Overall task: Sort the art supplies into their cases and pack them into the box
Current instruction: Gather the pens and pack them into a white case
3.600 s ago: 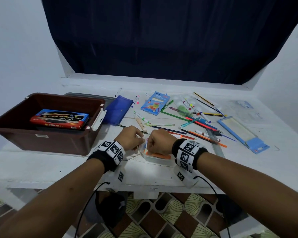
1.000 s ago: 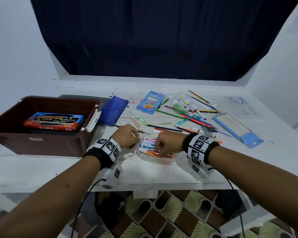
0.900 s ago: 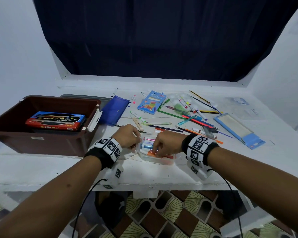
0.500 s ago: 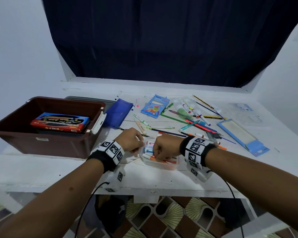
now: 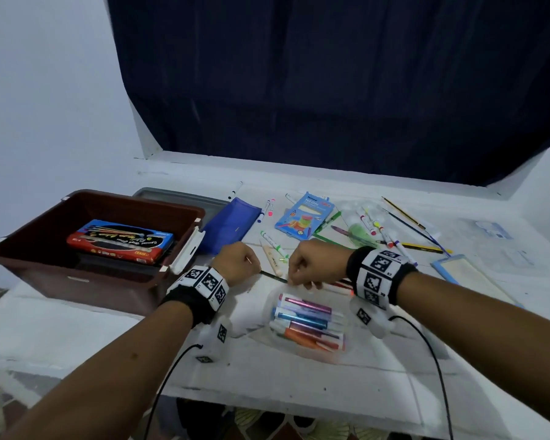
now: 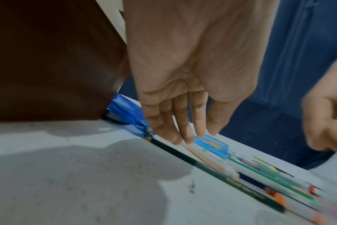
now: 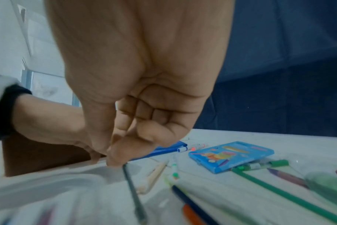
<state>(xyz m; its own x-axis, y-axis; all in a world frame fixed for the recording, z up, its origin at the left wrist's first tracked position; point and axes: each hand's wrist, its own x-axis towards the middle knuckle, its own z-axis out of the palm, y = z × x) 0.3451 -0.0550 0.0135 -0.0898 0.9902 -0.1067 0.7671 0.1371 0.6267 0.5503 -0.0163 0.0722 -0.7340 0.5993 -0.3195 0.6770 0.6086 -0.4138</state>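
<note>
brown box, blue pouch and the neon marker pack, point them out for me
brown box (image 5: pixel 77 282): head view, on its bare front wall.
blue pouch (image 5: pixel 227 224): head view, middle of its fabric face.
neon marker pack (image 5: pixel 304 216): head view, middle of its printed front.

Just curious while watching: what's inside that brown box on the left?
Inside the brown box lies a flat red and blue case printed with brushes. It rests on something dark, too covered to identify. The box's near inner corner is hidden by its wall.
</note>
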